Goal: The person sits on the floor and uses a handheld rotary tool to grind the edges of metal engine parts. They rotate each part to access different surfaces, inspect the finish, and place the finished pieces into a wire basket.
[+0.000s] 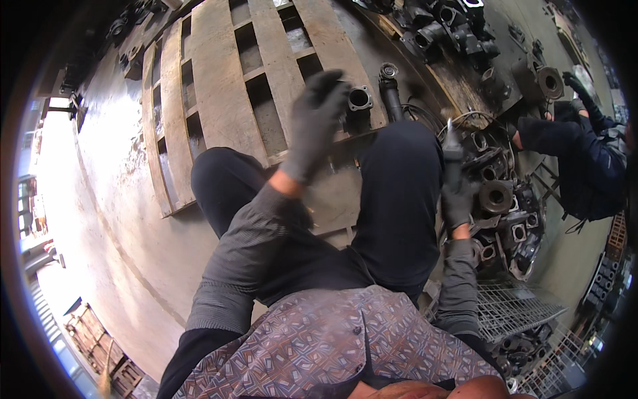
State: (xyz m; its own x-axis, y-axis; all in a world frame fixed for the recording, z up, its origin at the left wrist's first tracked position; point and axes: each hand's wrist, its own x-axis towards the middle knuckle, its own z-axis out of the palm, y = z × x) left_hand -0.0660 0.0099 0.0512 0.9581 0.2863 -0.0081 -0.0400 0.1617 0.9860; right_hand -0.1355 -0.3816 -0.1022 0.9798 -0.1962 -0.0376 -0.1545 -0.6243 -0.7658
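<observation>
My left hand, in a dark grey glove, hovers over the near edge of a wooden pallet, fingers stretched out and slightly blurred. Just right of its fingertips stands a dark metal casting with a squarish flange and a round bore; whether they touch I cannot tell. Beside the casting lies a dark angle grinder, its round head pointing away. Right of my right knee, my gloved right hand is closed round a grey hand tool with a pale, tapered tip pointing away. The tool's exact kind is unclear.
Heaped metal castings lie close by on the right, and more castings at the far right. A wire mesh basket is at the lower right. A cable loops near the tool. Another person sits at the right edge.
</observation>
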